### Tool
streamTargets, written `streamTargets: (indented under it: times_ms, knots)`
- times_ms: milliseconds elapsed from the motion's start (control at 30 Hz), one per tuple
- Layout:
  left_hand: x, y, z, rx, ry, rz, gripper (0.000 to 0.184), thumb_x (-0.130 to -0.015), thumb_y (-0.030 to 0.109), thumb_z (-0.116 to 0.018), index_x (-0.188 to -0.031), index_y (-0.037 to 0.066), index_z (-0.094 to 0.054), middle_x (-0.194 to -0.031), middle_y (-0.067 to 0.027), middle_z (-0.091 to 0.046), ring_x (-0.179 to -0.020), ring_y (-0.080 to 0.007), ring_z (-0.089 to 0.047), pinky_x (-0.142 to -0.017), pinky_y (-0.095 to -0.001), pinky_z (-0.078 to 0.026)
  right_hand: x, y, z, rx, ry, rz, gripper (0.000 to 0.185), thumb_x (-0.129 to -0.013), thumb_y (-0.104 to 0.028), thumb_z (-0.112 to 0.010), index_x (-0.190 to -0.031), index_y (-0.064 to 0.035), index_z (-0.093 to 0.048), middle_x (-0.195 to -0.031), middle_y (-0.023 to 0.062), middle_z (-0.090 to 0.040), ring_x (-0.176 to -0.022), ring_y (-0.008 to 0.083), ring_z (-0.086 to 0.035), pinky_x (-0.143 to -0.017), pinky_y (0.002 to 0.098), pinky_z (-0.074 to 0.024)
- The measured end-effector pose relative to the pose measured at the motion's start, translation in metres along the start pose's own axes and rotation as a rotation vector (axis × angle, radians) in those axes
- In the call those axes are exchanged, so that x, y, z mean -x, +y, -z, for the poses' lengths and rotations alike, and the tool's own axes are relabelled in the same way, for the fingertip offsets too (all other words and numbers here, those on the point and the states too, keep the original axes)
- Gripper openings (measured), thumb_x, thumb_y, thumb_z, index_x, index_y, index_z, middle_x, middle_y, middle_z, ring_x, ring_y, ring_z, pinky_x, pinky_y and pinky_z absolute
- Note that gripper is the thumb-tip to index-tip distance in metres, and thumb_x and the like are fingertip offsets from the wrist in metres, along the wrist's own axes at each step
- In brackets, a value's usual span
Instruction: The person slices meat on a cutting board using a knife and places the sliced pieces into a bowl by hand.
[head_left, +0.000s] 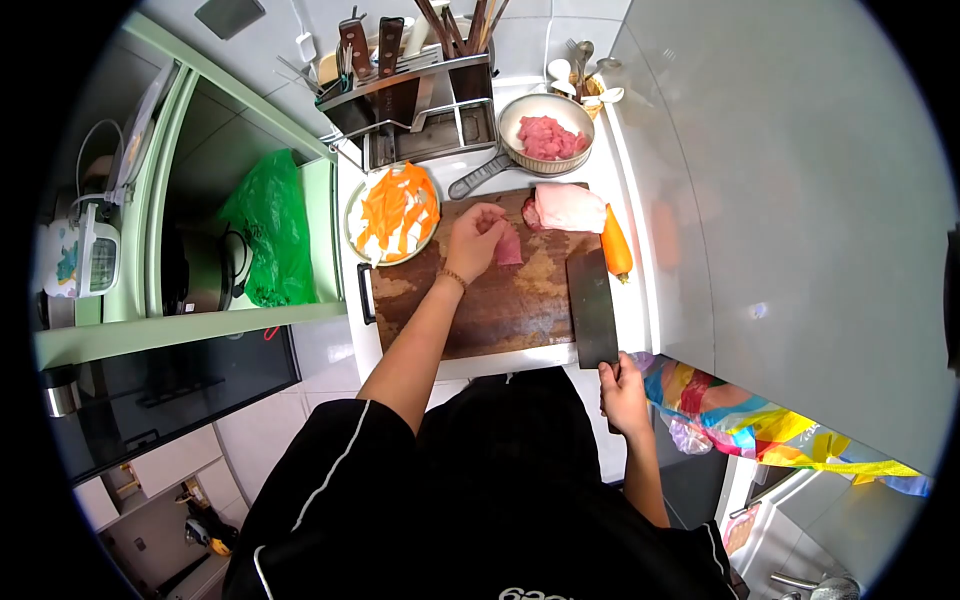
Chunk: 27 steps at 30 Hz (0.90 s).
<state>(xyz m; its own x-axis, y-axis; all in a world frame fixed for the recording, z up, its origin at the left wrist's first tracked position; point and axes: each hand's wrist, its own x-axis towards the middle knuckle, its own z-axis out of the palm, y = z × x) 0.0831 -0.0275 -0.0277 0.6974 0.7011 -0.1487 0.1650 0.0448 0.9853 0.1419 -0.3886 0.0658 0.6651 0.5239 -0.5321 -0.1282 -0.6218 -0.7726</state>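
Observation:
My left hand (476, 240) is over the wooden cutting board (420, 310), its fingers bent together at a small piece of raw meat (510, 247). The fingertips partly cover that piece. My right hand (626, 398) is closed round the handle of a cleaver (594, 308). The dark, broad blade lies along the board's right edge, pointing away from me. A larger chunk of meat with pale skin (570, 208) sits at the board's back right. Beside it is a carrot (616, 245), partly hidden by the meat.
Behind the board stands a small pan (508, 118) with cut meat (550, 138). A plate (352, 232) of sliced carrot (400, 205) is at the back left. A knife and chopstick rack (400, 95) stands at the back. A grey wall panel (800, 230) borders the right side.

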Motion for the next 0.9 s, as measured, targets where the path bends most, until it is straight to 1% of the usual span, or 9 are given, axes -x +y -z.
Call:
streamTargets:
  times_ms: [133,233,333,433,533,633,733,833,900]
  knots:
    - [-0.001,0.004,-0.003,-0.585,-0.052,-0.174,0.037,-0.091,0.024,-0.076,-0.119,0.001,-0.069,-0.093,-0.0109,-0.073,-0.083,-0.0242,-0.070,-0.078,-0.0361,-0.057,0.000,0.003,-0.001,-0.001,0.002,-0.001,0.018,-0.105,-0.015,-0.059,-0.099,0.0003,-0.054,-0.061,0.0053,-0.051,-0.048,0.0163,-0.055,-0.047,0.0366,-0.0443]
    - [-0.013,-0.011,-0.001,-0.820,-0.174,-0.097,0.044,-0.088,0.032,-0.078,-0.121,0.003,-0.070,-0.093,-0.0137,-0.074,-0.084,-0.0318,-0.071,-0.080,-0.0411,-0.057,0.002,0.004,-0.001,0.010,0.005,-0.006,0.017,-0.105,-0.015,-0.060,-0.099,0.0006,-0.055,-0.061,0.0056,-0.052,-0.048,0.0164,-0.054,-0.048,0.0371,-0.0441]
    - [-0.017,-0.008,0.000,-0.870,-0.210,-0.165,0.031,-0.087,0.022,-0.078,-0.110,0.003,-0.071,-0.086,-0.0109,-0.072,-0.081,-0.0255,-0.070,-0.077,-0.0395,-0.057,0.003,0.009,0.000,0.020,0.013,0.002,0.017,-0.105,-0.015,-0.060,-0.100,0.0006,-0.056,-0.062,0.0055,-0.052,-0.048,0.0163,-0.054,-0.048,0.0373,-0.0443]
    - [-0.017,0.009,0.009,-0.561,-0.428,-0.100,0.021,-0.091,0.015,-0.075,-0.104,0.002,-0.064,-0.083,-0.0071,-0.070,-0.078,-0.0173,-0.068,-0.071,-0.0342,-0.056,0.005,0.010,0.001,0.005,0.023,0.000,0.016,-0.104,-0.014,-0.060,-0.101,0.0006,-0.056,-0.063,0.0054,-0.052,-0.049,0.0162,-0.054,-0.048,0.0371,-0.0445]
    - [-0.010,0.027,0.014,-0.080,-0.649,0.290,0.018,-0.095,0.011,-0.072,-0.102,0.004,-0.057,-0.082,-0.0035,-0.068,-0.077,-0.0101,-0.066,-0.065,-0.0280,-0.052,0.005,0.007,0.002,-0.005,0.032,-0.026,0.016,-0.104,-0.014,-0.060,-0.100,0.0004,-0.056,-0.063,0.0052,-0.052,-0.049,0.0161,-0.055,-0.048,0.0365,-0.0448]
    - [0.007,0.025,0.019,0.197,-0.630,0.426,0.021,-0.097,0.014,-0.072,-0.107,0.006,-0.054,-0.085,-0.0023,-0.068,-0.078,-0.0082,-0.064,-0.063,-0.0248,-0.050,0.005,0.002,0.003,0.004,0.025,-0.034,0.016,-0.104,-0.014,-0.060,-0.099,0.0001,-0.055,-0.063,0.0050,-0.052,-0.048,0.0159,-0.055,-0.047,0.0360,-0.0448]
    - [0.028,0.013,0.034,-0.120,-0.493,0.488,0.025,-0.093,0.015,-0.076,-0.107,0.006,-0.057,-0.086,-0.0069,-0.070,-0.080,-0.0143,-0.069,-0.067,-0.0309,-0.054,0.001,0.004,0.003,0.029,0.001,-0.024,0.019,-0.105,-0.015,-0.060,-0.096,-0.0004,-0.053,-0.063,0.0044,-0.052,-0.048,0.0156,-0.054,-0.046,0.0357,-0.0443]
    - [0.058,0.014,0.042,-0.823,-0.248,0.188,0.036,-0.085,0.015,-0.081,-0.112,0.006,-0.058,-0.089,-0.0138,-0.071,-0.088,-0.0303,-0.072,-0.077,-0.0429,-0.056,0.001,0.002,0.001,0.015,-0.028,-0.046,0.018,-0.105,-0.015,-0.060,-0.096,-0.0008,-0.053,-0.062,0.0037,-0.050,-0.047,0.0147,-0.053,-0.045,0.0352,-0.0436]
    - [0.067,0.031,0.036,-0.798,-0.207,0.188,0.033,-0.083,0.018,-0.078,-0.111,0.008,-0.063,-0.096,-0.0169,-0.071,-0.096,-0.0375,-0.070,-0.084,-0.0488,-0.055,0.000,0.007,-0.002,0.012,-0.034,-0.030,0.017,-0.105,-0.015,-0.060,-0.097,-0.0014,-0.053,-0.062,0.0025,-0.049,-0.047,0.0134,-0.052,-0.043,0.0340,-0.0429]
